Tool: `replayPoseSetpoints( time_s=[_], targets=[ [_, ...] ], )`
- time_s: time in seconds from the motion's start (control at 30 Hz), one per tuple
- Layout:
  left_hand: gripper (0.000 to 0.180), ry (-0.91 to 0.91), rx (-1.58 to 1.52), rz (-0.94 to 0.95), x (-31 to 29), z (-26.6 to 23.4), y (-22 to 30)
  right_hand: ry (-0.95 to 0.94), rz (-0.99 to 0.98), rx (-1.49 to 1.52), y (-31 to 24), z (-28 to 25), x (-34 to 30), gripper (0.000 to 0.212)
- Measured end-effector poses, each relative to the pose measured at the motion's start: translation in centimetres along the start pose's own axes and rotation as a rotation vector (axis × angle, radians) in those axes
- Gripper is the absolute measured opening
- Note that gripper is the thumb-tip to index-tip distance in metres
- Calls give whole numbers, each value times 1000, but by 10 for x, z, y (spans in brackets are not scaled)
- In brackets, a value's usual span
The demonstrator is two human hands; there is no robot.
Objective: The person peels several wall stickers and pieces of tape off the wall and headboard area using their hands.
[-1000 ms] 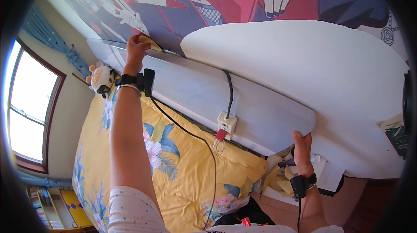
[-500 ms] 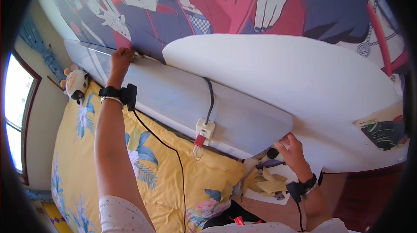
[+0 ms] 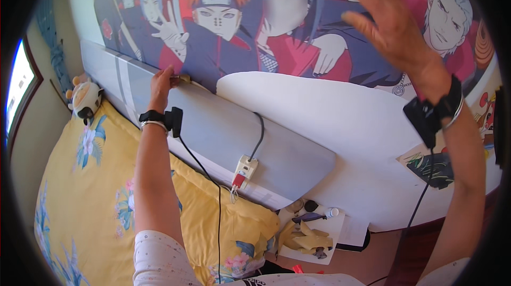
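Observation:
My left hand (image 3: 162, 84) is at the top edge of the grey headboard (image 3: 207, 113), its fingers bent together beside a small tan piece (image 3: 182, 79). What lies inside the fingers is too small to make out. Raised at the upper right, my right hand (image 3: 391, 27) has its fingers apart and holds nothing, in front of a large cartoon poster (image 3: 223, 46). The poster's lower part curls down from the wall, so its white back (image 3: 319, 105) shows above the headboard. Both wrists carry black straps with small devices and cables.
A white power strip (image 3: 245, 171) with a red plug hangs on its grey cord over the headboard. The yellow flowered bedding (image 3: 106, 169) lies below. A small white table (image 3: 306, 256) holds tan scraps and a white-capped bottle. A plush toy (image 3: 86, 99) sits at the far left.
My right hand has left the headboard's right end and risen in front of the poster, opening its fingers. My left hand stays at the headboard's top edge. The view has shifted.

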State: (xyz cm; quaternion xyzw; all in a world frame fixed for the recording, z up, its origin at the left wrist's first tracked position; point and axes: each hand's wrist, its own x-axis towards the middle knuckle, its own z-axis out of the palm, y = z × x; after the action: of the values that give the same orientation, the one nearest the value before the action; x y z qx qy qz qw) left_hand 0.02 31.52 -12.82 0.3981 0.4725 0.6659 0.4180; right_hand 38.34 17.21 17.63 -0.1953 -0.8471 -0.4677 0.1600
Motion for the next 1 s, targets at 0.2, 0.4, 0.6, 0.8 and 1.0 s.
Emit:
replayPoseSetpoints(
  time_s=[0.2, 0.4, 0.6, 0.8, 1.0],
  targets=[
    [53, 193, 428, -208, 1, -4, 20, -189, 75, -208, 16, 11, 33, 55],
    [53, 87, 338, -393, 11, 5, 34, -166, 77, -369, 12, 26, 31, 58],
    [26, -108, 417, -388, 14, -4, 30, -140, 82, -420, 11, 27, 32, 58],
    [10, -101, 360, -399, 8, 7, 38, -67, 84, -381, 11, 36, 29, 56],
    [3, -187, 400, -338, 14, -3, 28, -83, 65, -418, 8, 31, 33, 53]
  ],
)
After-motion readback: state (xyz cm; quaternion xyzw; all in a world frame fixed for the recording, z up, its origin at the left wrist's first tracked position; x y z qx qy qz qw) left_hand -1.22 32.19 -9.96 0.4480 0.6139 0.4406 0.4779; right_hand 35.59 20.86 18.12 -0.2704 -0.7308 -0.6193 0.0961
